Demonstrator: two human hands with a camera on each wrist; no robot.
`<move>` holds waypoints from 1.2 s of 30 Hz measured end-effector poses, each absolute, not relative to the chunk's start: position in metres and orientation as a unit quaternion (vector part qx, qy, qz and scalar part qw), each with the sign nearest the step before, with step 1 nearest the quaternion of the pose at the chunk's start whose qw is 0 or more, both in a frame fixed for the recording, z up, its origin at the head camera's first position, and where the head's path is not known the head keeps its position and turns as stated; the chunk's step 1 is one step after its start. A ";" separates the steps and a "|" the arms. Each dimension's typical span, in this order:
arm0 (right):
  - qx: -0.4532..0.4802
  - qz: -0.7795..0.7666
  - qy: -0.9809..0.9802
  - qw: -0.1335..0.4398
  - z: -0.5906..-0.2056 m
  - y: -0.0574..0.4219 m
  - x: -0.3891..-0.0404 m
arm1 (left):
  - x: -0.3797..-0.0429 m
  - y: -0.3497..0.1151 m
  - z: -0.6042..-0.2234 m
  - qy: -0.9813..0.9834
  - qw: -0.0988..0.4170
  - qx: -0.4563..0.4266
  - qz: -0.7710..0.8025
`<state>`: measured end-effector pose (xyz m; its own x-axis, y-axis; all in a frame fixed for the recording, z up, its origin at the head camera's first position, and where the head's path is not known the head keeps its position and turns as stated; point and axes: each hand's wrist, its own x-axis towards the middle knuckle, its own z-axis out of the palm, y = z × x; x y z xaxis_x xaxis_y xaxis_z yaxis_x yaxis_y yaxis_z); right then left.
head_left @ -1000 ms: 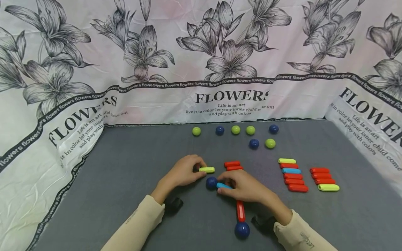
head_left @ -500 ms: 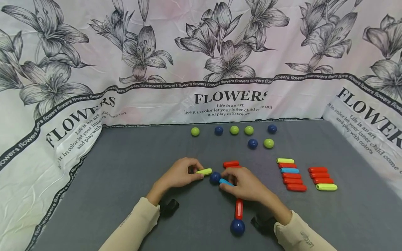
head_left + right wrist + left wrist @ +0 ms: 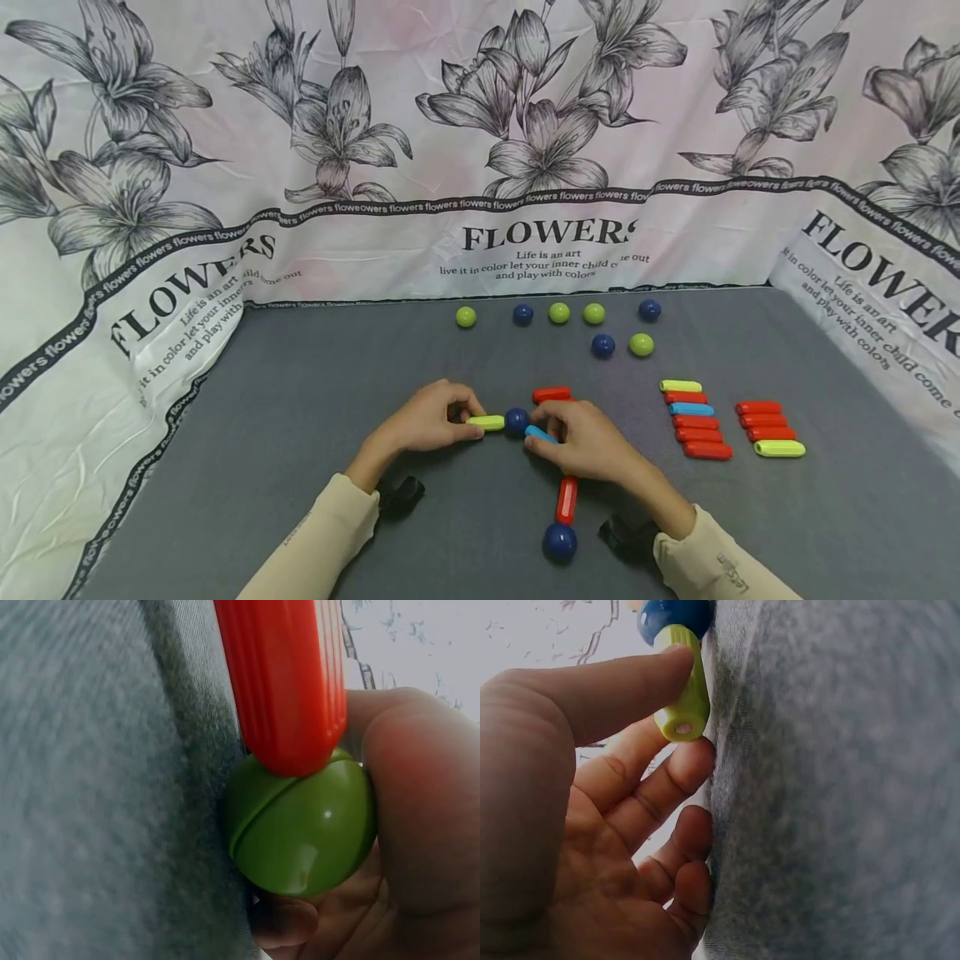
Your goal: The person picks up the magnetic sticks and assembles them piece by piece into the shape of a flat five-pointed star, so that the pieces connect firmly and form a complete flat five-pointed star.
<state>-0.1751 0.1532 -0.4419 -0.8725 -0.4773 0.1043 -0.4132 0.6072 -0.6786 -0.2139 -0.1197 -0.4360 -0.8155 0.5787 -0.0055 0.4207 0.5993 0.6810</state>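
My left hand (image 3: 435, 419) pinches a yellow-green stick (image 3: 490, 422) between thumb and fingers. Its far end meets a dark blue ball (image 3: 517, 422), and the left wrist view shows the same contact. From the other side a light blue stick (image 3: 539, 434) runs to that ball, gripped by my right hand (image 3: 592, 440). Close by the right thumb in the right wrist view is a green ball (image 3: 304, 829) with a red stick (image 3: 281, 682) on it. A red stick (image 3: 567, 500) comes out below the right hand and ends in another dark blue ball (image 3: 559, 542).
Loose green balls (image 3: 558, 312) and blue balls (image 3: 603, 346) lie along the back of the grey table (image 3: 300, 358). Two columns of coloured sticks (image 3: 697, 422) lie to the right. Another red stick (image 3: 552, 392) shows just behind the right hand.
The yellow-green stick, at first apart from the blue ball, now touches it, in line with it. The blue ball has shifted slightly right and away; the near red stick and its ball have swung slightly left.
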 end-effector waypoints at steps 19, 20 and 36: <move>-0.248 -0.352 0.901 0.044 -0.439 0.151 -0.175 | -0.209 -0.115 -0.434 0.894 0.105 0.287 0.328; -0.250 -0.352 0.901 0.045 -0.439 0.151 -0.175 | -0.209 -0.115 -0.434 0.894 0.103 0.288 0.327; -0.250 -0.358 0.897 0.063 -0.440 0.150 -0.175 | -0.205 -0.107 -0.435 0.885 0.099 0.321 0.322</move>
